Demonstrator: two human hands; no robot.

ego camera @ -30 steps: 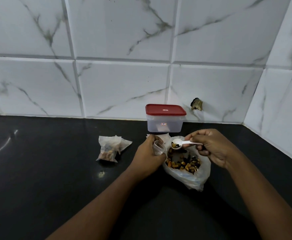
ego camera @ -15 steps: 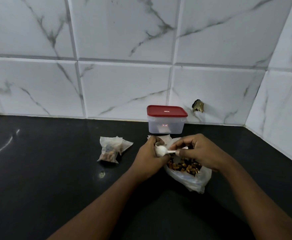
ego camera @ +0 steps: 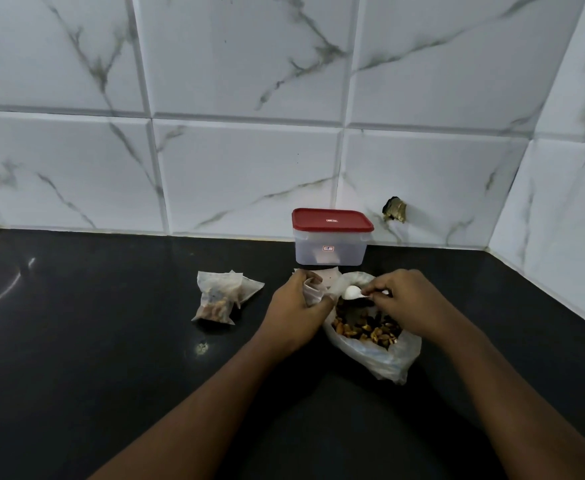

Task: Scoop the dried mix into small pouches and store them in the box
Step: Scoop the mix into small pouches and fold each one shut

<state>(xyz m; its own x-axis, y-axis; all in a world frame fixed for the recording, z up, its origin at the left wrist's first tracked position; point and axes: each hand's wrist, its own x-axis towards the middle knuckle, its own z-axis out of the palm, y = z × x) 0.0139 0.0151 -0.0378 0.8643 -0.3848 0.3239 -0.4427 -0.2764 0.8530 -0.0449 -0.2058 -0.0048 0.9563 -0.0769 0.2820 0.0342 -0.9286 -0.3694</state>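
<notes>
- The box (ego camera: pixel 331 252) is standing lidded at the back of the tabletop (ego camera: pixel 111 341); storing seems not begun.
- The bag of dried mix (ego camera: pixel 384 358) is lying open beside the hands.
- One filled pouch (ego camera: pixel 220 299) is waiting to the left.
- The fingers of the left hand (ego camera: pixel 298 308) are gripping a second pouch (ego camera: pixel 313 292); the fingers of the right hand (ego camera: pixel 412 303) are pinching the spoon (ego camera: pixel 351 292) beside it.

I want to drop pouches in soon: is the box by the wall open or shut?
Shut. The red lid sits flat on the box, its rim overlapping the clear walls; no gap shows.

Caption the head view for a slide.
Right hand holds a white spoon at the pouch gripped by the left hand.
</notes>
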